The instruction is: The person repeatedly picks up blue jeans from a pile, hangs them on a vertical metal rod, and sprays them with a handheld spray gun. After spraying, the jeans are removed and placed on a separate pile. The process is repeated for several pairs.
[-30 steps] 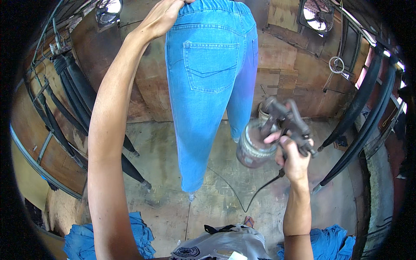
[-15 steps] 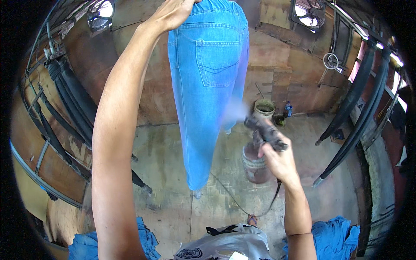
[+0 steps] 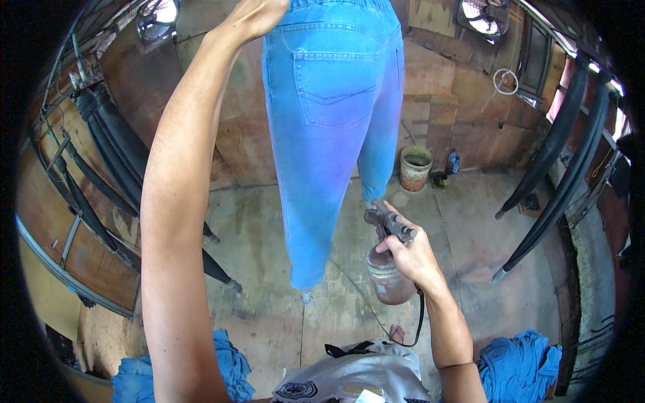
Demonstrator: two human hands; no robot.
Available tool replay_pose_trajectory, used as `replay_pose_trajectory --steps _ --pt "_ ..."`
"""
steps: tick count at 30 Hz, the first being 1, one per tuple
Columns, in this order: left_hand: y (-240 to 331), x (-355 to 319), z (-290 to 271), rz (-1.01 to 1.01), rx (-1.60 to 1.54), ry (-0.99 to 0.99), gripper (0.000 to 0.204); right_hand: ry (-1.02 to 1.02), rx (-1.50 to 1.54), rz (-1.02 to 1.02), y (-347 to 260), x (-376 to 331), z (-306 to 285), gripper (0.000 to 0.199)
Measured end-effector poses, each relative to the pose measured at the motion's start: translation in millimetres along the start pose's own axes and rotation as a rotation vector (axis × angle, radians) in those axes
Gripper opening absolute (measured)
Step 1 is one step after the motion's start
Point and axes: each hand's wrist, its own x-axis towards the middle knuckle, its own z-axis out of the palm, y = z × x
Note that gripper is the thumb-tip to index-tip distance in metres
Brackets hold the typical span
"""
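A pair of light blue jeans (image 3: 332,121) hangs upright in front of me, back pockets toward me, with a purplish tint down the middle and right leg. My left hand (image 3: 259,13) is raised to the top edge of the view and grips the jeans at the waistband. My right hand (image 3: 411,250) holds a spray gun (image 3: 388,225) with a stained cup (image 3: 388,279) below it, its nozzle pointing at the lower right leg. A black hose trails down from the gun.
A dirty bucket (image 3: 415,168) and a small bottle (image 3: 453,161) stand by the brown wooden back wall. Black inflatable leg forms (image 3: 557,168) lean at the right and left. Blue garment piles (image 3: 521,366) lie at both lower corners. Fans (image 3: 487,13) sit high up.
My right hand has lowered the spray gun from beside the jeans' thigh to near the hem of the right leg. My left hand keeps holding the waistband.
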Motion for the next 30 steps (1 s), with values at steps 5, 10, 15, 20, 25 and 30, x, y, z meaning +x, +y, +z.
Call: replay_pose_trajectory --steps 5,10,15,20,25,30 --pt "-3.4 1.1 -5.6 -0.076 -0.072 0.014 0.049 0.086 0.292 -0.218 -19.7 2.8 -40.0 0.071" --pt "-7.6 2.2 -8.1 -0.217 -0.256 -0.01 0.049 0.181 0.454 -0.522 -61.5 19.4 -75.3 0.053" --pt "-28.1 -1.6 -7.5 -0.241 -0.348 -0.013 0.052 0.145 0.458 -0.236 -43.3 41.1 -64.5 0.015" --pt "-73.6 6.9 6.4 -0.272 -0.478 -0.019 0.053 -0.099 0.373 0.024 34.4 52.3 -11.5 0.045" --pt "-101.1 20.2 6.4 -0.253 -0.523 -0.067 0.047 -0.221 -0.02 0.117 121.5 30.8 23.4 0.067" --pt "-40.5 60.1 -31.6 -0.319 0.394 -0.069 0.043 -0.197 0.159 0.212 173.9 -8.7 -4.9 0.07"
